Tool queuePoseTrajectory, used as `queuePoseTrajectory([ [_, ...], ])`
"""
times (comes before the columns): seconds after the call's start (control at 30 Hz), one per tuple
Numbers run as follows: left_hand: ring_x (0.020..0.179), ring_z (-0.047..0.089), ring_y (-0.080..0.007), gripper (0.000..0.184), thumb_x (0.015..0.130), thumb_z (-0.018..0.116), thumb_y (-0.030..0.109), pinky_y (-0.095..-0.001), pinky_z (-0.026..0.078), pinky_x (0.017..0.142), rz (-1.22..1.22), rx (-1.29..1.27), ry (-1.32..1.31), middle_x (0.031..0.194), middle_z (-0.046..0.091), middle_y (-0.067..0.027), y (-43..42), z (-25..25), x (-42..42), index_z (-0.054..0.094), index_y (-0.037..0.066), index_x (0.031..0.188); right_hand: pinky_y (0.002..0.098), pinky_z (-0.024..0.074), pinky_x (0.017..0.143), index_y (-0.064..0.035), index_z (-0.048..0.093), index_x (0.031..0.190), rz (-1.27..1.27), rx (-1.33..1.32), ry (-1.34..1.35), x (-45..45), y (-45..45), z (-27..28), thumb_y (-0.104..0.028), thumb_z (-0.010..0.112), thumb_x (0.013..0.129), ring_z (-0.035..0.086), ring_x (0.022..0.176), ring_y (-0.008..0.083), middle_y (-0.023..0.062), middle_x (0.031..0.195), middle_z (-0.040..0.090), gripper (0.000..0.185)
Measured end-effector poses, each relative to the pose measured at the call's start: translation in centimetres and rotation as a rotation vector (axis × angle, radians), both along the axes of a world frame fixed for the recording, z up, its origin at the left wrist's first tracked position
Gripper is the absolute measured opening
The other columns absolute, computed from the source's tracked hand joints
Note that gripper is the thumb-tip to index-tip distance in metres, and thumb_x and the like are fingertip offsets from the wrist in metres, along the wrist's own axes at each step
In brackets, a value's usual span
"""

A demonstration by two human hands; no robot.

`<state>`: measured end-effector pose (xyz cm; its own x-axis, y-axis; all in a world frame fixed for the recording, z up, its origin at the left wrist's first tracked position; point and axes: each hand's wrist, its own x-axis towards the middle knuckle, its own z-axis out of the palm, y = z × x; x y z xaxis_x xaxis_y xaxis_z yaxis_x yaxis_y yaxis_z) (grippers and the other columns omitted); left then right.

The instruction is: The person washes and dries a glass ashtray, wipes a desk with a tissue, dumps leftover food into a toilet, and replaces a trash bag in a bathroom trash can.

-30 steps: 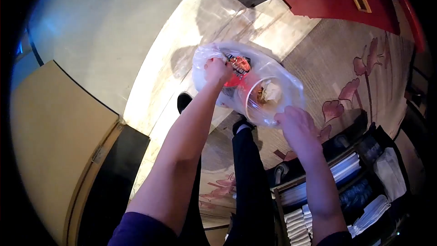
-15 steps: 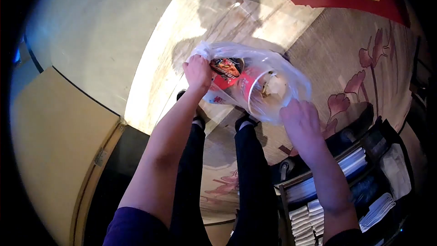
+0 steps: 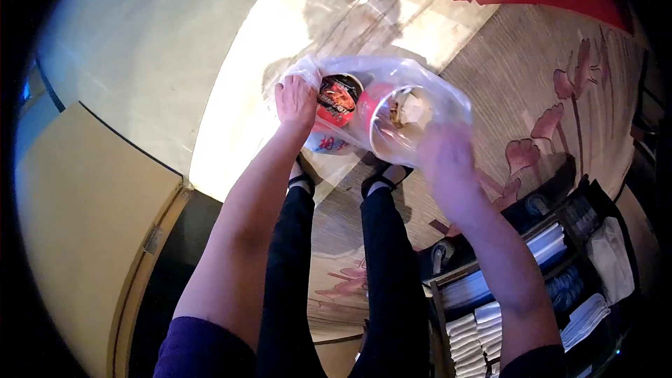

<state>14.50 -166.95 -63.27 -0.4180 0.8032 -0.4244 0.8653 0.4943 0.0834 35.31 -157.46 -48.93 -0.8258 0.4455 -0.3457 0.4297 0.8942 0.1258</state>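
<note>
Floor: patterned floor [image 3: 518, 63] with reddish flowers lay beneath the bag and around the person's feet.
Shelf unit: stood to the right, with white folded cloths [image 3: 465, 341] inside.
Clear plastic bag [image 3: 444, 91]: lay ahead of the body, its long axis running crosswise from hand to hand; whether it touched the floor could not be determined.
Open tub [image 3: 382, 103]: inside the bag, tilted, its mouth toward the right hand, which was the nearer one.
Red-and-black container [image 3: 339, 100]: inside the bag, beside the tub and nearer the left hand.
Left hand [image 3: 297, 101]: fingers closed together, clamped on the bag's left edge.
Right hand [image 3: 448, 152]: at the bag's right edge, close by the tub's mouth; motion blur hid the fingers, so opening and grip could not be confirmed.
Crumpled white item [image 3: 416, 108]: inside the tub.
</note>
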Motion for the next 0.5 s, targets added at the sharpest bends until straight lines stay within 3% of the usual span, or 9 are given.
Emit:
queuePoseTrajectory([
  [0.07, 0.095, 0.049, -0.0193, 0.018, 0.078, 0.046, 0.014, -0.0352, 0.038, 0.074, 0.016, -0.063, -0.013, 0.093, 0.055, -0.0065, 0.5, 0.0, 0.1, 0.061, 0.007, 0.084, 0.0359, 0.0405, 0.067, -0.0109, 0.054, 0.071, -0.015, -0.170, 0.031, -1.1, 0.1, -2.3, -0.011, 0.049, 0.069, 0.051, 0.077, 0.0235, 0.0070, 0.072, 0.048, 0.005],
  [0.17, 0.089, 0.053, -0.0239, 0.015, 0.075, 0.049, 0.013, -0.0380, 0.041, 0.072, 0.163, 0.091, -0.081, 0.088, 0.057, -0.0106, 0.9, -0.4, 0.0, 0.061, 0.004, 0.081, 0.0344, 0.0394, 0.066, -0.0106, 0.052, 0.074, -0.070, -0.358, 0.156, -2.9, 0.0, -3.3, -0.011, 0.048, 0.069, 0.051, 0.076, 0.0222, 0.0057, 0.072, 0.047, 0.006],
  [0.27, 0.079, 0.056, -0.0284, 0.015, 0.072, 0.053, 0.011, -0.0411, 0.043, 0.067, 0.326, 0.333, -0.205, 0.080, 0.058, -0.0152, 1.5, 2.3, 0.7, 0.059, 0.000, 0.080, 0.0340, 0.0381, 0.066, -0.0102, 0.052, 0.080, -0.117, -0.409, 0.265, -3.2, -0.4, -2.2, -0.010, 0.048, 0.071, 0.050, 0.076, 0.0215, 0.0050, 0.074, 0.046, 0.010],
  [0.3, 0.070, 0.056, -0.0298, 0.016, 0.072, 0.057, 0.013, -0.0412, 0.043, 0.060, 0.304, 0.571, -0.308, 0.073, 0.057, -0.0173, 2.0, 4.3, 1.5, 0.057, -0.001, 0.079, 0.0340, 0.0380, 0.066, -0.0101, 0.051, 0.081, -0.151, -0.422, 0.312, -3.0, -0.5, -1.7, -0.010, 0.048, 0.071, 0.050, 0.076, 0.0216, 0.0051, 0.074, 0.047, 0.010],
  [0.33, 0.070, 0.056, -0.0281, 0.019, 0.074, 0.059, 0.018, -0.0393, 0.043, 0.060, 0.595, 0.543, -0.787, 0.074, 0.057, -0.0162, 2.5, 6.2, 2.8, 0.056, 0.000, 0.079, 0.0341, 0.0379, 0.066, -0.0100, 0.051, 0.081, -0.183, -0.433, 0.359, -2.8, -0.5, -1.3, -0.009, 0.047, 0.072, 0.050, 0.076, 0.0217, 0.0052, 0.074, 0.047, 0.010],
  [0.37, 0.070, 0.056, -0.0266, 0.025, 0.077, 0.059, 0.027, -0.0382, 0.042, 0.064, 0.602, 0.321, -0.960, 0.074, 0.057, -0.0152, 2.6, 7.4, 4.0, 0.056, 0.002, 0.081, 0.0347, 0.0378, 0.066, -0.0078, 0.050, 0.081, -0.197, -0.429, 0.398, -2.6, -0.8, -1.3, -0.006, 0.048, 0.071, 0.050, 0.076, 0.0234, 0.0064, 0.077, 0.049, 0.011],
  [0.4, 0.071, 0.056, -0.0228, 0.031, 0.079, 0.055, 0.032, -0.0381, 0.042, 0.067, 0.377, 0.379, -0.797, 0.077, 0.059, -0.0122, 2.5, 9.1, 5.8, 0.057, 0.002, 0.083, 0.0351, 0.0378, 0.067, -0.0069, 0.050, 0.082, -0.227, -0.426, 0.439, -2.4, -1.2, -1.7, -0.006, 0.048, 0.071, 0.050, 0.077, 0.0241, 0.0071, 0.078, 0.049, 0.011],
  [0.47, 0.074, 0.054, -0.0185, 0.036, 0.078, 0.055, 0.040, -0.0355, 0.041, 0.067, 0.763, 0.395, -0.948, 0.082, 0.060, -0.0073, 3.3, 8.6, 8.3, 0.059, 0.005, 0.087, 0.0359, 0.0380, 0.067, -0.0052, 0.049, 0.082, -0.282, -0.423, 0.523, -2.3, -1.9, -1.9, -0.004, 0.049, 0.071, 0.050, 0.078, 0.0256, 0.0084, 0.080, 0.051, 0.011],
  [0.5, 0.075, 0.054, -0.0182, 0.037, 0.077, 0.055, 0.040, -0.0345, 0.041, 0.068, 1.006, 0.084, -1.230, 0.084, 0.059, -0.0065, 3.4, 8.4, 7.6, 0.060, 0.005, 0.088, 0.0357, 0.0386, 0.077, -0.0056, 0.047, 0.078, -0.276, -0.506, 0.455, -2.3, -2.1, -1.5, -0.009, 0.048, 0.073, 0.051, 0.083, 0.0249, 0.0091, 0.080, 0.049, 0.006],
])
